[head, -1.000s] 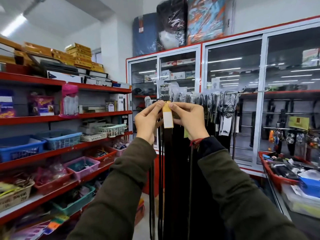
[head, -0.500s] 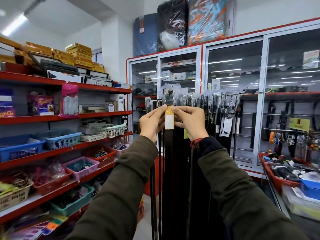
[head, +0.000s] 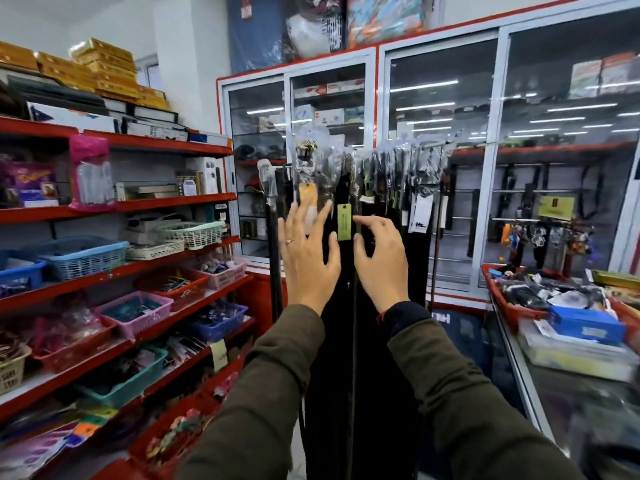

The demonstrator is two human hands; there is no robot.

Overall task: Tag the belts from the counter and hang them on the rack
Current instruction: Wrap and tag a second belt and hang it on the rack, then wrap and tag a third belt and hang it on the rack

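In front of the glass-fronted cabinet with red trim [head: 443, 98], a long row of dark belts [head: 346, 341] hangs from a metal rack rail [head: 433, 145], their buckles wrapped in clear plastic at the top so the straps fall straight and can be leafed through. The person's left hand [head: 308, 261] is raised with fingers spread wide, its grip apart and clamped on nothing, hovering just in front of the belt that carries a yellow paper tag [head: 308, 195] below its buckle. The right hand [head: 381, 261] is also open, fingers loosely curled and apart, close beside a green rectangular tag [head: 344, 221] that dangles between the two hands; whether a fingertip touches that tag or the strap behind it is hard to tell, as the hands are slightly blurred. The yellow-tagged belt appears to hang freely on the rail near the left end of the row, which suggests this one is both tagged and hung, so the open hands read as a release or a light smoothing of the straps. To the right, the glass-topped table [head: 554, 393] carries a red plastic basket [head: 498, 292] heaped with dark items, likely where any remaining belts wait. Reaching there would probably be the next sensible move.
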